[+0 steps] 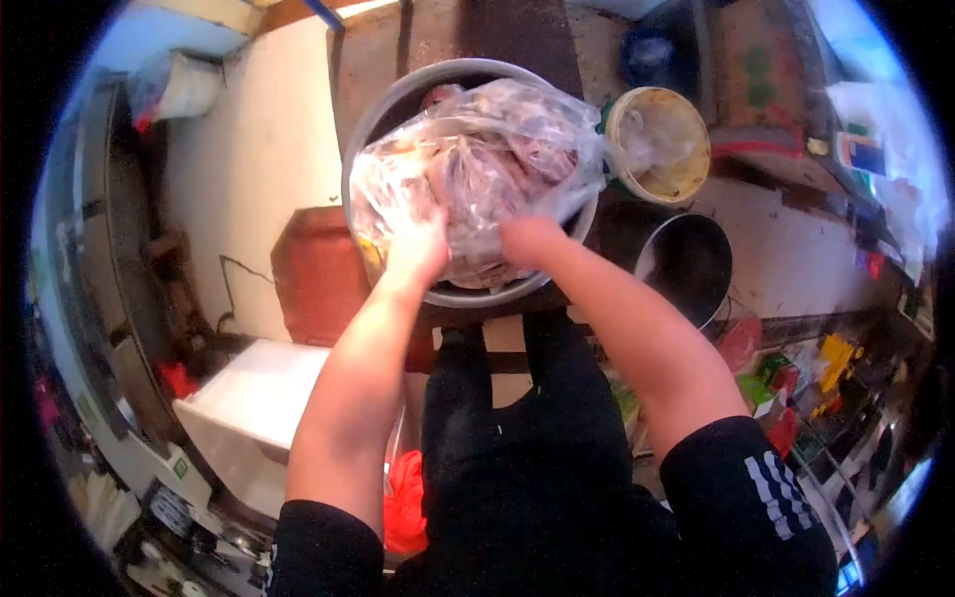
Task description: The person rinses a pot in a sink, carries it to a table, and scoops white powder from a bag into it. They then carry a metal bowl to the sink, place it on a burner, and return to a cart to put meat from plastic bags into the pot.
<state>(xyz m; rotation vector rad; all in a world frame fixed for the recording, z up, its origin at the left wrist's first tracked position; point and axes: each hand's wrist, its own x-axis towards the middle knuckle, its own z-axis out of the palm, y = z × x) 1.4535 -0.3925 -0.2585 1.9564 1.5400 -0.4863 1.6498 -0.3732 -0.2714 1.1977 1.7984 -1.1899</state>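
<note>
A large clear plastic bag (468, 179) full of pinkish pieces that look like raw meat fills a round grey metal basin (360, 129). My left hand (423, 244) is closed on the near left part of the bag, its fingers blurred against the plastic. At the near right side, my right hand (529, 242) is curled like a fist in the bag's plastic, its fingertips hidden. Both hands are inside the basin's near rim, a short way apart.
Right of the basin stands a pale bucket (622, 149) with clear plastic inside. Below it is a dark round pot (686, 269). A red-brown board (323, 269) lies left of the basin, and a white box (249, 408) stands nearer. A red bag (405, 502) is beside my leg.
</note>
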